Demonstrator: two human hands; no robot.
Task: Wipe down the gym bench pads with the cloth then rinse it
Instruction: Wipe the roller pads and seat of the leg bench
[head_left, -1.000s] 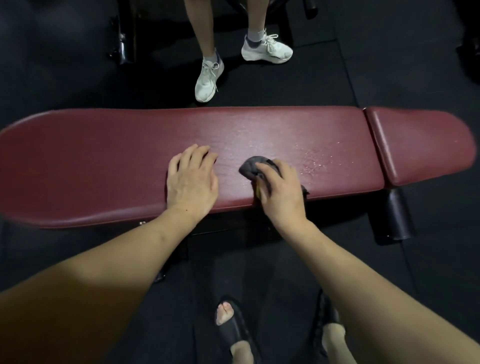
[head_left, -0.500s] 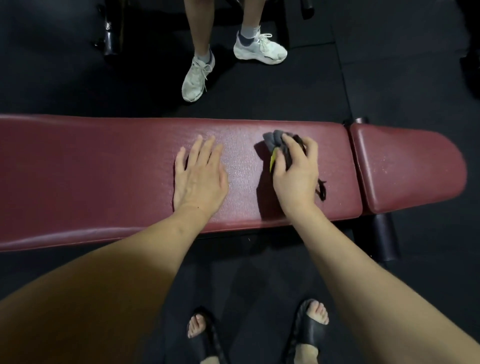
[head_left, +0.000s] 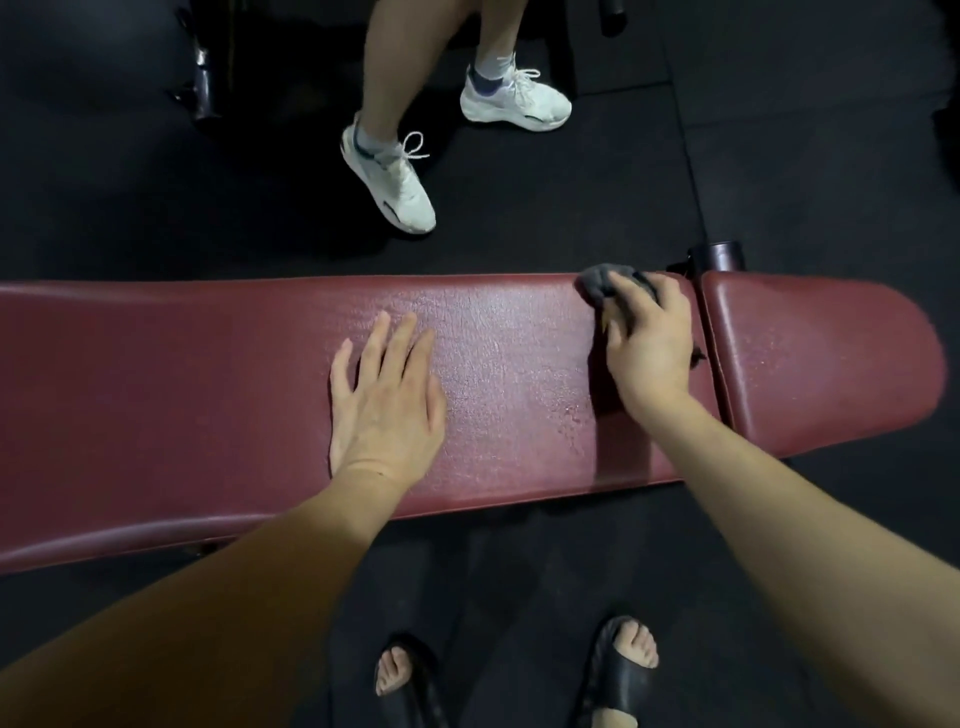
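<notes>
A long dark-red bench pad (head_left: 208, 395) runs across the view, with a shorter red seat pad (head_left: 821, 358) to its right across a narrow gap. My right hand (head_left: 649, 343) grips a bunched grey cloth (head_left: 602, 283) at the long pad's far right corner, pressing it onto the vinyl. My left hand (head_left: 387, 400) lies flat on the middle of the long pad, fingers straight and spread. Wet droplets show on the pad between my hands.
Another person's legs in white sneakers (head_left: 395, 182) stand on the black rubber floor just beyond the bench. A dark frame end (head_left: 719, 255) sticks out behind the pad gap. My feet in black sandals (head_left: 623, 670) are below the bench.
My right hand slid the cloth from the near edge to the far edge and rightward toward the pad gap. My left hand stayed flat on the pad.
</notes>
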